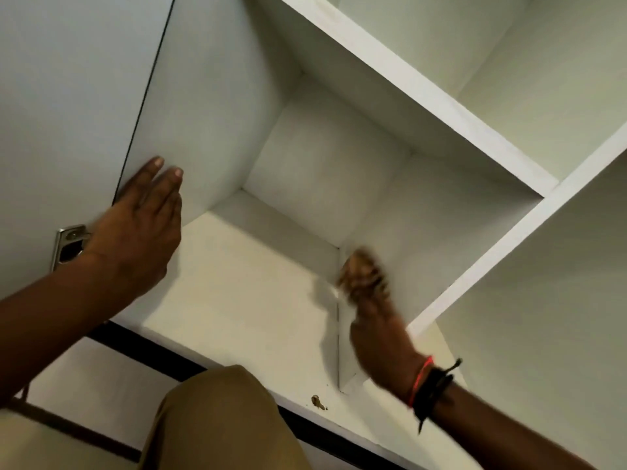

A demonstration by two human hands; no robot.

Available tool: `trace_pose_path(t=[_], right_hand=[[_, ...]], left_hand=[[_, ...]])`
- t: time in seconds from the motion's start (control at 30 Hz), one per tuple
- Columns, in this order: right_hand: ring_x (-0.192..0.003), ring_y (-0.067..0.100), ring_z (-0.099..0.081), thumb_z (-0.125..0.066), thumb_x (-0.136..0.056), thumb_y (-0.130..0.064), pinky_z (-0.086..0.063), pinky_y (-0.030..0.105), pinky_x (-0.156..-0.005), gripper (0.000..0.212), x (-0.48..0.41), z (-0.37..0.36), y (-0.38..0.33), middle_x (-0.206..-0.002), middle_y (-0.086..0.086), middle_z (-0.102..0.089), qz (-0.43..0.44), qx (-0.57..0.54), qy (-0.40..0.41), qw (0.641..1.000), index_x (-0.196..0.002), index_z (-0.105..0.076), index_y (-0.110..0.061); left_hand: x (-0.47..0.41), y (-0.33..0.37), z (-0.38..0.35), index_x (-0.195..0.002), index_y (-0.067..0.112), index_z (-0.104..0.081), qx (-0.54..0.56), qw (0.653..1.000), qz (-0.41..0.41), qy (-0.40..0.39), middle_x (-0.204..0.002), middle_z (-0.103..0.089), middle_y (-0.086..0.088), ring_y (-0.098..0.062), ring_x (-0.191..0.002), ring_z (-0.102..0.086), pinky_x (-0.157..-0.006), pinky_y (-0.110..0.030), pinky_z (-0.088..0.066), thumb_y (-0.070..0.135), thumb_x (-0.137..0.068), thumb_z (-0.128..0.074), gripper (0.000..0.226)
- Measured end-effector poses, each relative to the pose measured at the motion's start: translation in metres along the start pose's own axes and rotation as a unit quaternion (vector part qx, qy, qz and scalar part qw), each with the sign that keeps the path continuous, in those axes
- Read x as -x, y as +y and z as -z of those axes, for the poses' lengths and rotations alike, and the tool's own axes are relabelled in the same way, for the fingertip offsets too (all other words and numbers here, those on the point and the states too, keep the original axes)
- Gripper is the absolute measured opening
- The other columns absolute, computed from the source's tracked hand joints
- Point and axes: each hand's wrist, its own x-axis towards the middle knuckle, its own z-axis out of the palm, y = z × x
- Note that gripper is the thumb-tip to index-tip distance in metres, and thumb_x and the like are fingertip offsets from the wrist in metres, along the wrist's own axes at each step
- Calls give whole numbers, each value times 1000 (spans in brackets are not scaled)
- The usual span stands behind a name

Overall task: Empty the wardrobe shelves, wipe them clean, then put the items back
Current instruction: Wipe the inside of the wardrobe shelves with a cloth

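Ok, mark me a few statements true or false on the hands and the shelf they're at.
1. The left hand lies flat, fingers straight, on the left wall. True.
2. Folded clothes lie on the shelf. False: no clothes show on it.
3. The right hand is at the divider. True, though it is blurred.
4. The bands sit on the left wrist. False: they are on the right wrist.
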Motion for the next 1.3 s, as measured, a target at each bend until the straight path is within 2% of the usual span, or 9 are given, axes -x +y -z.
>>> trace_pose_path(t=[0.13, 0.3, 0.43, 0.53, 0.63, 0.87, 1.07, 1.2, 1.3], right_hand=[[-130, 15, -52, -11, -91, -23, -32, 21, -110, 64, -5, 21, -2, -142, 6, -53, 123, -118, 10, 985, -136, -55, -9], [-84, 41, -62, -48, -70, 1, -49, 51, -84, 23, -36, 85, 124, -75, 23, -66, -104, 90, 83, 987, -72, -71, 5], [-83, 52, -59, -35, -66, -4, -32, 72, -98, 36, -35, 25, 46, -63, 29, -59, -125, 48, 10, 991, -63, -68, 10], [-124, 41, -49, -29, -76, -9, -22, 47, -114, 53, -24, -44, -32, -112, 24, -68, -40, -190, -92, 977, -103, -74, 1], [-142, 26, -35, -13, -92, -32, -23, 38, -118, 65, -56, -55, -12, -152, 11, -39, 22, -228, -95, 969, -146, -43, -11], [-140, 45, -26, -42, -93, -15, -5, 67, -114, 37, -112, 22, 70, -134, 19, -55, -183, 96, -205, 957, -123, -63, -13], [-150, 26, -7, -32, -97, -16, -4, 42, -122, 63, -87, -54, 19, -164, 6, -3, -79, -115, -164, 977, -156, -11, -16], [-138, 23, -40, -43, -91, -5, -30, 30, -115, 48, -94, -42, 28, -141, -1, -49, -65, -278, -133, 949, -133, -51, -24], [-132, 32, -47, -47, -93, -8, -35, 36, -111, 41, -158, -23, 79, -141, 13, -52, -147, -278, -20, 949, -132, -55, -18]], left_hand=[[4, -2, -7, -148, -12, -4, -33, 999, -10, 19, -153, 7, -39, -52, -142, 16, -102, -72, 24, 34, -97, -20, 71], [0, 1, -9, -147, -13, -3, -11, 1000, 4, 19, -152, 9, -40, -52, -142, 16, -105, -69, 22, 31, -97, -20, 69], [-3, 1, -8, -148, -11, -6, -2, 1000, 0, 19, -150, 13, -41, -54, -141, 17, -105, -69, 22, 30, -97, -20, 68], [-2, -1, -7, -148, -12, -8, -8, 1000, -5, 21, -149, 15, -43, -55, -140, 18, -102, -72, 23, 31, -98, -20, 67], [1, -3, -7, -148, -13, -7, -24, 999, -10, 19, -150, 13, -42, -55, -140, 17, -103, -72, 21, 29, -100, -19, 65], [2, -3, 2, -151, -6, -11, -8, 1000, -17, 9, -155, 8, -35, -48, -144, 14, -107, -68, 21, 30, -101, -21, 63], [0, -19, 26, -148, -12, -7, 92, 994, 21, 51, -154, 8, -36, -50, -144, 12, -110, -59, 18, 20, -97, -28, 64], [18, -23, 23, -144, -20, -1, 82, 995, -6, 62, -149, 10, -44, -54, -142, 11, -108, -57, 19, 17, -97, -26, 65], [18, -25, 15, -143, -21, -2, 66, 996, 12, 52, -147, 12, -46, -57, -139, 15, -103, -63, 23, 19, -99, -24, 63]])
